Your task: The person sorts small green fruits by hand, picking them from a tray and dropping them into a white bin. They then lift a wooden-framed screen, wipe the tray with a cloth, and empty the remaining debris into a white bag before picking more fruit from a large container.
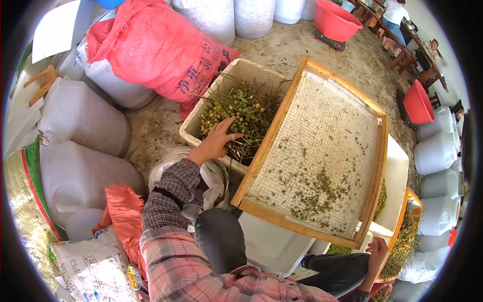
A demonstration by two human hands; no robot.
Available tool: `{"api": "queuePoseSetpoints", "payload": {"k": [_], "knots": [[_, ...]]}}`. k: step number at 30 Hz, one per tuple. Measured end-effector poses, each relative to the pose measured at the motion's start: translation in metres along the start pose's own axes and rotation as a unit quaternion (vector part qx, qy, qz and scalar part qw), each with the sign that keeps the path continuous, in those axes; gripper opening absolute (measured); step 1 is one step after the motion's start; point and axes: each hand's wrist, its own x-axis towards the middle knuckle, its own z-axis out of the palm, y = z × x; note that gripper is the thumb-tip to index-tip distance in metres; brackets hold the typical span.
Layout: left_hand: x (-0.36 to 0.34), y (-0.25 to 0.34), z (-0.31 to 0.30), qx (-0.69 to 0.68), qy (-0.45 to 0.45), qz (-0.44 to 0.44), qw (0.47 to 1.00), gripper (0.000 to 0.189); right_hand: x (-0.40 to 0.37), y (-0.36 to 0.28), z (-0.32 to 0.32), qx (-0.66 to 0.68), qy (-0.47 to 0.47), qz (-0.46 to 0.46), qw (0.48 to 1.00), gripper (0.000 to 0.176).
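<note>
My left hand [219,141] reaches over the near edge of a white foam box [188,130], its fingers spread on a heap of green and yellowish round fruits with stems [241,108]. To the right of the box lies a wood-framed wire mesh screen [322,151], tilted, with small fruits and dark bits scattered mostly on its lower part. My right hand [378,251] is beside the screen's lower right corner, its fingers curled. What it holds, if anything, cannot be made out.
A red sack [151,45] leans at the upper left. Large white buckets [83,116] line the left side. More buckets [437,151] and red basins [337,21] stand on the right and far side. Two people [395,17] are at benches in the upper right.
</note>
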Motion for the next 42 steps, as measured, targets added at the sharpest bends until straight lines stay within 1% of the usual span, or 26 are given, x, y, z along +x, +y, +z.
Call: {"api": "queuePoseSetpoints", "payload": {"k": [1, 2, 5, 6, 7, 8, 9, 10, 12, 14, 15, 17, 19, 20, 23, 24, 27, 30, 31, 32, 35, 36, 38, 40, 41, 42], "knots": [[-0.002, 0.005, -0.011, 0.006, -0.004, 0.006, 1.000, 0.076, 0.001, 0.002, 0.000, 0.004, -0.004, 0.002, 1.000, 0.017], [-0.005, 0.012, -0.024, 0.019, -0.026, -0.008, 0.999, 0.069, 0.001, 0.002, -0.001, 0.008, -0.007, 0.004, 1.000, 0.018], [-0.011, -0.025, -0.022, 0.014, 0.073, 0.051, 0.996, 0.064, 0.001, -0.001, 0.000, 0.002, -0.010, 0.015, 1.000, 0.018], [-0.010, -0.029, -0.022, -0.064, 0.174, 0.024, 0.982, 0.055, 0.001, -0.001, 0.000, 0.003, -0.011, 0.014, 1.000, 0.018], [-0.006, -0.033, -0.024, -0.079, 0.141, -0.096, 0.982, 0.051, 0.003, -0.002, 0.001, 0.004, -0.012, 0.014, 1.000, 0.018], [-0.001, -0.038, -0.026, -0.092, 0.106, -0.214, 0.967, 0.051, 0.003, -0.003, 0.002, 0.005, -0.012, 0.013, 1.000, 0.018], [0.004, -0.034, -0.030, -0.103, 0.071, -0.328, 0.936, 0.055, 0.002, -0.002, 0.003, 0.010, -0.011, 0.016, 1.000, 0.018], [0.011, -0.018, -0.040, -0.146, 0.005, -0.400, 0.905, 0.068, 0.003, -0.001, 0.004, 0.015, -0.009, 0.018, 1.000, 0.018], [0.030, 0.016, -0.052, -0.227, -0.124, -0.529, 0.809, 0.099, 0.004, -0.001, 0.003, 0.015, -0.008, 0.018, 1.000, 0.018], [0.045, 0.005, -0.008, -0.261, -0.102, -0.488, 0.827, 0.126, 0.002, -0.003, 0.003, 0.006, -0.012, 0.017, 1.000, 0.018], [0.057, -0.018, 0.038, -0.201, -0.090, -0.478, 0.850, 0.126, 0.002, -0.003, 0.005, 0.011, -0.010, 0.013, 1.000, 0.018], [0.072, -0.020, 0.074, -0.157, -0.066, -0.487, 0.856, 0.125, 0.003, -0.004, 0.004, 0.016, -0.007, 0.005, 1.000, 0.018], [0.076, 0.010, 0.060, -0.185, -0.041, -0.526, 0.829, 0.123, 0.003, -0.002, 0.004, 0.021, -0.008, 0.005, 1.000, 0.018], [0.072, 0.025, 0.051, -0.235, 0.039, -0.510, 0.826, 0.111, 0.003, -0.002, 0.003, 0.024, -0.008, 0.005, 1.000, 0.018], [0.068, 0.036, 0.025, -0.311, 0.113, -0.433, 0.839, 0.101, 0.003, -0.002, 0.004, 0.027, -0.001, -0.009, 1.000, 0.018], [0.065, 0.048, 0.005, -0.330, 0.097, -0.439, 0.830, 0.104, 0.003, -0.001, 0.004, 0.031, -0.004, -0.008, 0.999, 0.018], [0.065, 0.047, -0.008, -0.321, 0.148, -0.397, 0.847, 0.100, 0.005, 0.005, 0.003, 0.039, -0.006, -0.014, 0.999, 0.018], [0.062, 0.041, -0.018, -0.256, 0.186, -0.337, 0.886, 0.093, 0.005, 0.008, 0.003, 0.034, -0.006, -0.025, 0.999, 0.018], [0.062, 0.052, -0.032, -0.234, 0.198, -0.318, 0.897, 0.091, 0.007, 0.008, 0.004, 0.033, -0.005, -0.025, 0.999, 0.018], [0.060, 0.063, -0.048, -0.332, 0.191, -0.318, 0.867, 0.089, 0.007, 0.009, 0.004, 0.032, -0.004, -0.024, 0.999, 0.018], [0.061, 0.063, -0.051, -0.295, 0.220, -0.262, 0.892, 0.091, 0.007, 0.009, 0.005, 0.040, -0.004, -0.020, 0.999, 0.017], [0.059, 0.070, -0.056, -0.307, 0.220, -0.256, 0.890, 0.092, 0.007, 0.009, 0.004, 0.038, -0.003, -0.019, 0.999, 0.017], [0.053, 0.042, -0.042, -0.324, 0.197, -0.210, 0.901, 0.091, 0.006, 0.009, 0.004, 0.036, -0.003, -0.014, 0.999, 0.016], [0.041, 0.015, -0.030, -0.362, 0.149, -0.242, 0.888, 0.091, 0.005, 0.009, 0.006, 0.040, 0.009, -0.021, 0.999, 0.016], [0.035, -0.014, -0.015, -0.339, 0.106, -0.253, 0.900, 0.092, 0.004, 0.009, 0.006, 0.042, 0.014, -0.025, 0.999, 0.016], [0.031, -0.020, -0.015, -0.295, 0.042, -0.312, 0.902, 0.092, 0.005, 0.010, 0.004, 0.040, 0.009, -0.015, 0.999, 0.016]]}}
